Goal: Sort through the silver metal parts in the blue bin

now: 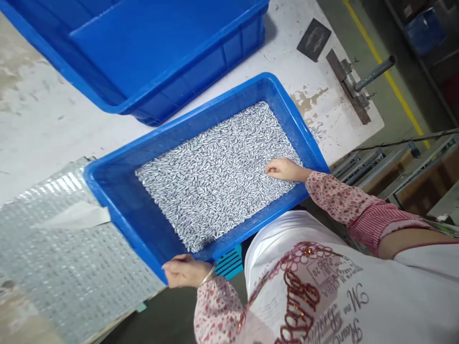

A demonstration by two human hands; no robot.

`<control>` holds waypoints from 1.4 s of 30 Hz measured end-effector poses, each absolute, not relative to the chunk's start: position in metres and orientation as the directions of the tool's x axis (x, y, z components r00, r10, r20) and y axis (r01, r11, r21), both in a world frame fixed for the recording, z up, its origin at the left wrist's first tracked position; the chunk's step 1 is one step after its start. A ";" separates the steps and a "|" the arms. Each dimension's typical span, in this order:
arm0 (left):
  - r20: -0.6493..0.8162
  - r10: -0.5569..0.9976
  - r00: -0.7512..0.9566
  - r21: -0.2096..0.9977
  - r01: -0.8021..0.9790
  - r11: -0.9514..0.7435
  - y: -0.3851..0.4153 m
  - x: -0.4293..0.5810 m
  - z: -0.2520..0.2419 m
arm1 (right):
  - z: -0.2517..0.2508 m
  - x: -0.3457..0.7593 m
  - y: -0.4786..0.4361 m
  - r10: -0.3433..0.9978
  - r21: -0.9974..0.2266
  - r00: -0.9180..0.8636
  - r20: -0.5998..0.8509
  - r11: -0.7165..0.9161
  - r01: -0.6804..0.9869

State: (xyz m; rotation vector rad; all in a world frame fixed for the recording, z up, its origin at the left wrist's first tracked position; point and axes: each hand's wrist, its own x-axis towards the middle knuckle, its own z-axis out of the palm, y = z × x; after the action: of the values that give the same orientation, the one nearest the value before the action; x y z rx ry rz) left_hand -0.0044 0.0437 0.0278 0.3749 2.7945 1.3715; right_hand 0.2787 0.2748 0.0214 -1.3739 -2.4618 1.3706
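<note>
The blue tray (118,200) overhangs the near edge of the tabletop (43,124), and its floor is covered by an even bulk layer of small metal parts (218,172). The left hand (184,270) is clenched on the tray's near corner rim. The right hand (283,168) is laid on the parts with fingers curled; whether any are pinched cannot be told. A larger blue crate (161,43) is set just behind, and a perforated metal sheet (64,258) beside. No label is found on either container. Ornate lettering on the white garment (322,286) is seen upside down and is not reliably legible.
</note>
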 end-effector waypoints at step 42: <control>0.039 0.424 -0.905 0.724 0.318 0.612 0.024 -0.018 0.026 | -0.009 0.237 0.321 0.806 -0.421 -0.488 -0.334 0.336 0.843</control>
State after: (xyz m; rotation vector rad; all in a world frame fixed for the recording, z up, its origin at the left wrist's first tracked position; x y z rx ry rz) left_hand -0.0181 0.0243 0.0262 0.6239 2.6963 1.1708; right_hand 0.2371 0.3207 -0.0095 -1.6199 -2.6207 0.8913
